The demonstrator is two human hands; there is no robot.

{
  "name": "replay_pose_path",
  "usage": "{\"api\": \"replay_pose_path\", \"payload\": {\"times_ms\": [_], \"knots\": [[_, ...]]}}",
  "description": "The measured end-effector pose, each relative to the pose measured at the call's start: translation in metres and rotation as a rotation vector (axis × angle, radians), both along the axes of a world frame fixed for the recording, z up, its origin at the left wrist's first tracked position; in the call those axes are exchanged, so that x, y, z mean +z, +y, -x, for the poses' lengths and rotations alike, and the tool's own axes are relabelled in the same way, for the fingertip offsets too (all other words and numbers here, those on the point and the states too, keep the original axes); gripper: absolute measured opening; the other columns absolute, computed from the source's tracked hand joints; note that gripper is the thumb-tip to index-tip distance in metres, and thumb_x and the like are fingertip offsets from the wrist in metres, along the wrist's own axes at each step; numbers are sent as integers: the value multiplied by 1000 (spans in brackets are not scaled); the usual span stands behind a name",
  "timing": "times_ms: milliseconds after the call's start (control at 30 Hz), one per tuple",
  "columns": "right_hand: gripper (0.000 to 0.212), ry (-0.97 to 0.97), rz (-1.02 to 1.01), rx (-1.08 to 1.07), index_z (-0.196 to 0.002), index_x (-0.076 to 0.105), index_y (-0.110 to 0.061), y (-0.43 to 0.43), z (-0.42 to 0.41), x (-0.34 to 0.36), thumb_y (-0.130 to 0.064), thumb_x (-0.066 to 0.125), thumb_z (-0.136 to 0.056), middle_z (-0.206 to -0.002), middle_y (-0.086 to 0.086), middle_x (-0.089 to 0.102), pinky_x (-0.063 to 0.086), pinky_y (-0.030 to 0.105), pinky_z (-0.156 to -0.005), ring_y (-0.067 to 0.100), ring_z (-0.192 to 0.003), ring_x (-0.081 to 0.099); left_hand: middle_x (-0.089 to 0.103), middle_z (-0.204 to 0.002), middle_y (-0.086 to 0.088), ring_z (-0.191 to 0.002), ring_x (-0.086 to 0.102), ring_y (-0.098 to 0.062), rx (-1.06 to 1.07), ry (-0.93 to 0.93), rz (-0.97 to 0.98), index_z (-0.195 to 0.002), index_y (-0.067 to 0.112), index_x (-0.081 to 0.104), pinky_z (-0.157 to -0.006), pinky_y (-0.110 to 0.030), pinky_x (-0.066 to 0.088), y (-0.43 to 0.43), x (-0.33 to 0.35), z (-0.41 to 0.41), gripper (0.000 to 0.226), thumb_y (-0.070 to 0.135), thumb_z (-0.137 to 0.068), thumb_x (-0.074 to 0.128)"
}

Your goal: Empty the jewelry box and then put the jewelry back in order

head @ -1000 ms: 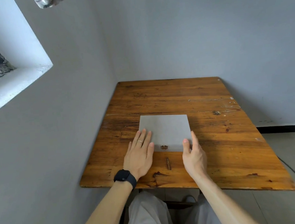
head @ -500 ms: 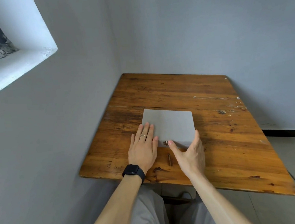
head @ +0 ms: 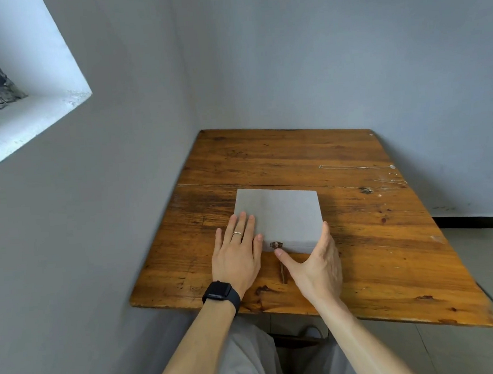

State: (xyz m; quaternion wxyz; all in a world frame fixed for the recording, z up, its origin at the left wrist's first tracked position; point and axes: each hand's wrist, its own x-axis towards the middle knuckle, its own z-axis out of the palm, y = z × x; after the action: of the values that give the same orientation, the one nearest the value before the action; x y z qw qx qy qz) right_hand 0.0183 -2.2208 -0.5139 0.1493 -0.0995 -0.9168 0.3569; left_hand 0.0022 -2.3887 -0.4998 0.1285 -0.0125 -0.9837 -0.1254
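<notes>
Forearms reach in over the near edge of the table (head: pixel 378 265), with a black watch (head: pixel 219 292) on your left wrist. Your left hand (head: pixel 236 261) lies flat with straight fingers and presses the near left corner of the grey jewelry box (head: pixel 282 213); it grips nothing. Your right hand (head: pixel 319 263) is spread wide and holds nothing: its fingers lie along the right side of the box. Its thumb (head: pixel 280 253) has moved from the right corner to just under the small metal clasp (head: pixel 276 244); I cannot tell if they touch. I judge that you are about to undo the clasp. The box sits closed, mid-table. Farther right, thin chains (head: pixel 355 167) lie on the wood, well apart from the box.
</notes>
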Motion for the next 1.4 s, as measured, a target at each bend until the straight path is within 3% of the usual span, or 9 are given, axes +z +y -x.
{"api": "replay_pose_path", "payload": {"times_ms": [233, 367, 467, 567, 667, 833, 1000, 1233, 1400], "knots": [[122, 19, -77, -18, -155, 11, -12, 0, 2, -2, -82, 62, -68, -150, 16, 44, 53, 46, -99, 33, -132, 50, 31, -160, -19, -150, 23, -34, -51, -9, 143, -155, 43, 26, -121, -47, 14, 8, 5, 0, 59, 65, -101, 20], [119, -53, -146, 126, -158, 1, -16, 14, 6, -3, -75, 65, -76, -156, 10, 39, 44, 41, -107, 28, -137, 45, 21, -164, -14, -153, 13, -30, -42, -56, 150, -157, 37, 22, -123, -45, 8, 8, 5, 7, 63, 65, -100, 16], [104, -78, -333, 236, -160, 2, -23, 48, 8, -5, -78, 47, -85, -160, 2, 37, 32, 43, -118, 22, -145, 36, 22, -165, -9, -153, 12, -30, -62, -68, 175, -157, 30, 25, -123, -46, 7, 7, 7, 8, 69, 61, -99, 6], [95, -227, -537, 250, -161, 4, -28, 73, 5, -10, -85, 3, -85, -168, -5, 4, 4, 48, -126, 14, -155, -2, 31, -161, -12, -151, 22, -29, -57, -34, 150, -154, 20, 36, -123, -48, 14, 16, 8, 4, 68, 58, -103, 13], [94, -281, -556, 252, -160, 0, -30, 71, 4, -15, -82, -8, -84, -166, -8, -12, -7, 49, -124, 12, -152, -17, 36, -158, -15, -148, 28, -34, -31, -9, 157, -154, 21, 37, -121, -52, 23, 20, 5, 3, 68, 60, -101, 22], [92, -297, -563, 251, -160, -3, -29, 71, 5, -16, -81, -8, -85, -165, -8, -16, -9, 49, -124, 12, -152, -19, 42, -154, -16, -145, 34, -37, -45, 24, 185, -154, 33, 36, -119, -53, 27, 8, 0, 13, 63, 62, -100, 21], [90, -309, -552, 266, -158, -12, -29, 69, 4, -15, -80, -11, -84, -163, -8, -20, -12, 49, -123, 13, -150, -23, 25, -163, -10, -152, 17, -31, -9, -56, 199, -158, 40, 18, -123, -49, 11, -15, 2, 36, 63, 65, -100, 12], [90, -313, -550, 263, -159, -9, -28, 70, 3, -14, -79, -10, -85, -164, -6, -18, -12, 50, -123, 15, -151, -20, 22, -165, -8, -153, 12, -28, 0, -62, 168, -157, 41, 17, -124, -48, 9, -33, 5, 54, 64, 64, -98, 13], [90, -315, -549, 260, -159, -9, -29, 69, 2, -14, -80, -10, -85, -164, -7, -18, -12, 49, -123, 14, -151, -21, 9, -168, -3, -154, 0, -22, -20, -141, 150, -158, 44, 5, -124, -49, 3, -35, 15, 56, 62, 63, -100, 15]]}}
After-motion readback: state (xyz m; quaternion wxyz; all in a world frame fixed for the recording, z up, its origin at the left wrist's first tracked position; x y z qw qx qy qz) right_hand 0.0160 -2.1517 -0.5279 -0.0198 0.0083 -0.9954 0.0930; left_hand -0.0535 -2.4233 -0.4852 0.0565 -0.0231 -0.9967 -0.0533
